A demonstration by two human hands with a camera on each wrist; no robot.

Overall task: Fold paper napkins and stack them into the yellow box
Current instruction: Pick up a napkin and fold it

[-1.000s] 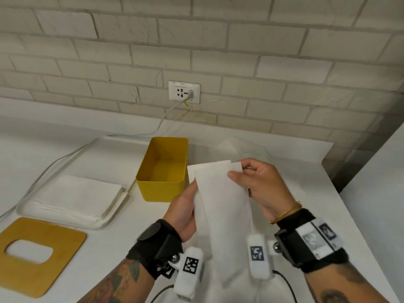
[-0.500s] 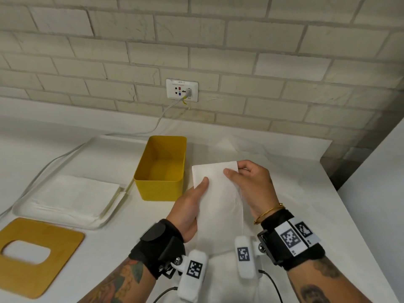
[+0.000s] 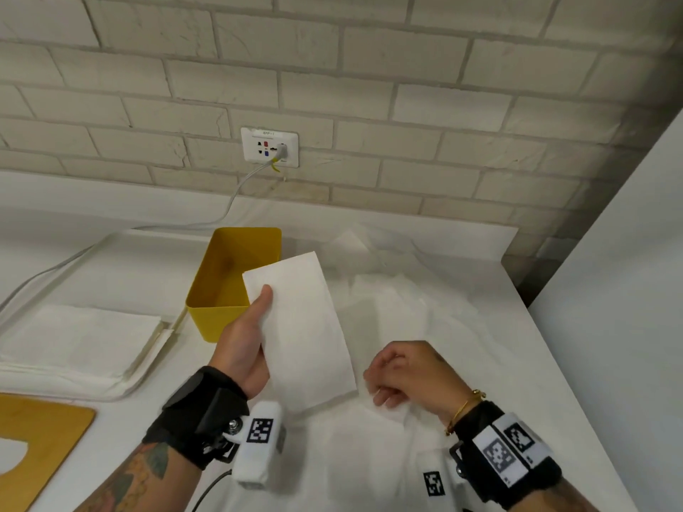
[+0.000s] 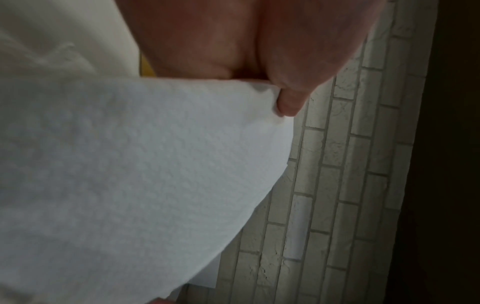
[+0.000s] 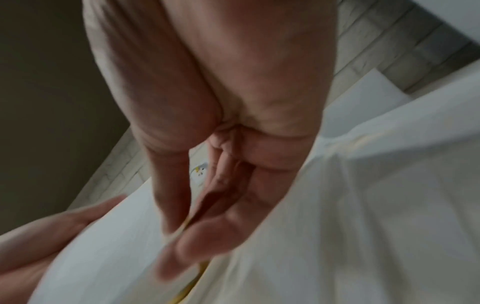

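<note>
A white paper napkin (image 3: 303, 327), folded into a long narrow rectangle, is held up above the table just right of the yellow box (image 3: 221, 275). My left hand (image 3: 264, 301) grips its left edge, thumb on top and fingers hidden behind it. The left wrist view shows the thumb (image 4: 288, 102) pressing on the napkin (image 4: 142, 164). The box stands upright and looks empty. My right hand (image 3: 380, 386) hovers at the napkin's lower right corner with loosely curled fingers and holds nothing. Its fingers (image 5: 197, 226) appear blurred in the right wrist view.
A pile of flat napkins (image 3: 74, 334) lies on a white tray (image 3: 122, 386) at the left. A wooden lid with a cut-out (image 3: 44, 437) lies in front of it. Crumpled white sheeting (image 3: 406, 308) covers the table. Behind is a brick wall with a socket (image 3: 269, 146).
My right hand has let go of the napkin's top edge and dropped down to the right. The left hand now holds the napkin alone, tilted toward the box.
</note>
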